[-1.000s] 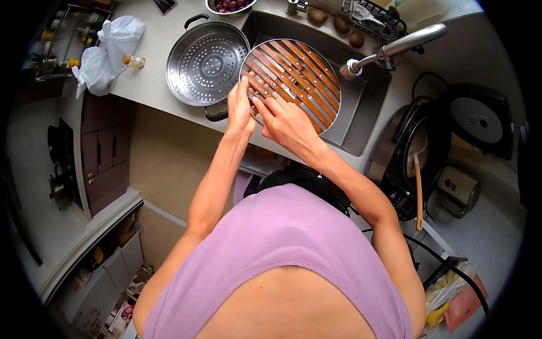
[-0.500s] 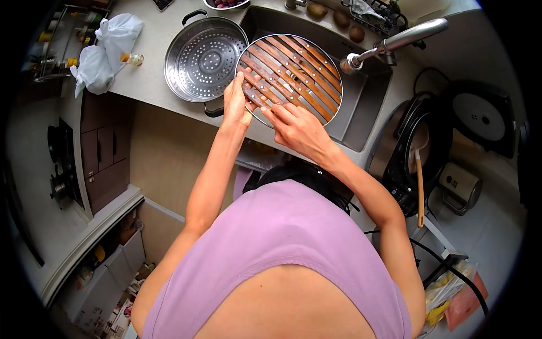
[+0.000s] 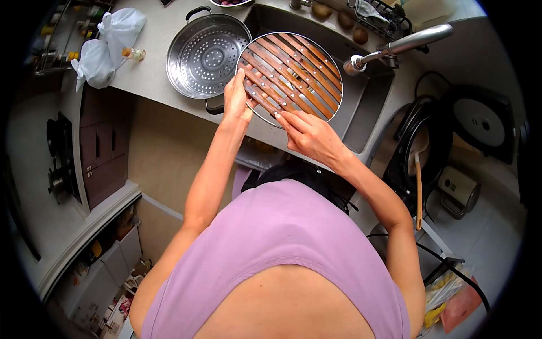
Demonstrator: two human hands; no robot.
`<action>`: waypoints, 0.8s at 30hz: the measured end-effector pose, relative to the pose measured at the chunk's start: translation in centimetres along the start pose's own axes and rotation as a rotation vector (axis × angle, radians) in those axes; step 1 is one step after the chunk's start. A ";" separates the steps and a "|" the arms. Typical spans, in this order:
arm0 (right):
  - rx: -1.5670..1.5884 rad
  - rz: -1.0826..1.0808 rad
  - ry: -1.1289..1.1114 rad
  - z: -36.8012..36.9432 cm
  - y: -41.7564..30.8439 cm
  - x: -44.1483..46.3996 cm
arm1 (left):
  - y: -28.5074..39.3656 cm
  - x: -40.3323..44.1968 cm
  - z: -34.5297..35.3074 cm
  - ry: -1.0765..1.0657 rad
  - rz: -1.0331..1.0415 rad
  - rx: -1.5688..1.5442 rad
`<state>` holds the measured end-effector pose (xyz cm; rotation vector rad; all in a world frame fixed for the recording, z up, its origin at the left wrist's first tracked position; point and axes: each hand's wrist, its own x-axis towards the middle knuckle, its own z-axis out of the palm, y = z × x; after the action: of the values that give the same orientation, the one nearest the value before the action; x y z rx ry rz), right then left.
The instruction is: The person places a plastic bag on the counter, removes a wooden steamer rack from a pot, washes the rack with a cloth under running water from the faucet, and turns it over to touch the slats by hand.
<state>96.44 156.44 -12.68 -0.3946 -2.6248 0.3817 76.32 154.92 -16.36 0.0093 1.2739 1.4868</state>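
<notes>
A round rack of brown wooden slats in a metal ring (image 3: 293, 79) is held tilted over the front of the sink. My left hand (image 3: 237, 97) grips its left edge, thumb on top and fingers passing underneath. At the near rim, my right hand (image 3: 310, 133) is closed, its thumb and fingertips pinching the end of a slat. Left of the rack, a steel steamer pot with a perforated bottom (image 3: 195, 70) and black handles stands on the counter. The underside of the rack is hidden.
The steel sink (image 3: 361, 121) lies behind the rack, with a faucet (image 3: 415, 39) at its right. White plastic bags (image 3: 99, 59) and a small jar (image 3: 134, 53) sit at the left. An open cooker (image 3: 415, 152) with a ladle (image 3: 419, 189) stands right.
My right hand has slid a little right and down along the near rim of the rack. My left hand keeps its hold, and the rack is almost still.
</notes>
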 end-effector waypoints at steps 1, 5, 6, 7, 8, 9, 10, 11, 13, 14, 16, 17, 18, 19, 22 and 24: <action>0.005 -0.004 0.002 0.1 0.0 -0.3 | 0.0 0.1 -0.2 0.002 0.005 0.007; 0.046 0.036 -0.037 0.9 0.0 -0.3 | 0.1 0.4 -0.1 0.010 0.030 0.075; 0.045 0.038 -0.037 0.8 -0.1 -0.3 | 0.2 0.4 -0.2 0.009 0.029 0.076; 0.049 0.052 -0.057 0.8 -0.2 -0.3 | 0.4 0.5 -0.2 -0.001 0.054 0.063; 0.054 0.064 -0.077 0.8 -0.3 -0.3 | 0.5 0.5 -0.1 -0.011 0.081 0.050; 0.056 0.063 -0.076 0.8 -0.3 -0.3 | 0.7 0.4 0.0 -0.009 0.081 0.051; 0.038 0.054 -0.037 0.8 -0.3 -0.4 | 0.7 0.2 0.1 0.012 0.077 0.041; 0.017 0.047 0.001 0.8 -0.3 -0.5 | 0.8 0.1 0.3 0.030 0.072 0.031; 0.022 0.075 -0.018 1.0 -0.4 -0.5 | 0.9 -0.3 0.8 0.034 0.060 0.043; 0.023 0.101 -0.034 1.1 -0.4 -0.4 | 1.0 -0.6 1.2 0.039 0.091 0.037; 0.022 0.126 -0.039 1.0 -0.6 0.0 | 0.9 -0.8 1.4 0.025 0.152 0.022; 0.024 0.148 -0.043 1.0 -0.7 0.1 | 0.9 -0.9 1.4 0.025 0.151 0.022; 0.025 0.149 -0.043 1.0 -0.8 0.2 | 0.8 -1.1 1.5 0.035 0.156 0.024; 0.020 0.163 -0.028 1.2 -0.8 0.3 | 0.7 -1.2 1.6 0.044 0.161 0.026; 0.027 0.178 0.020 1.0 -0.9 0.2 | 0.7 -1.5 1.6 0.073 0.143 -0.022; 0.039 0.177 0.047 0.9 -1.2 0.0 | 0.6 -1.6 1.4 0.082 0.136 -0.027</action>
<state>95.74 155.19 -13.03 -0.6175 -2.5401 0.4746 77.34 154.85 -14.40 0.0176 1.3409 1.6352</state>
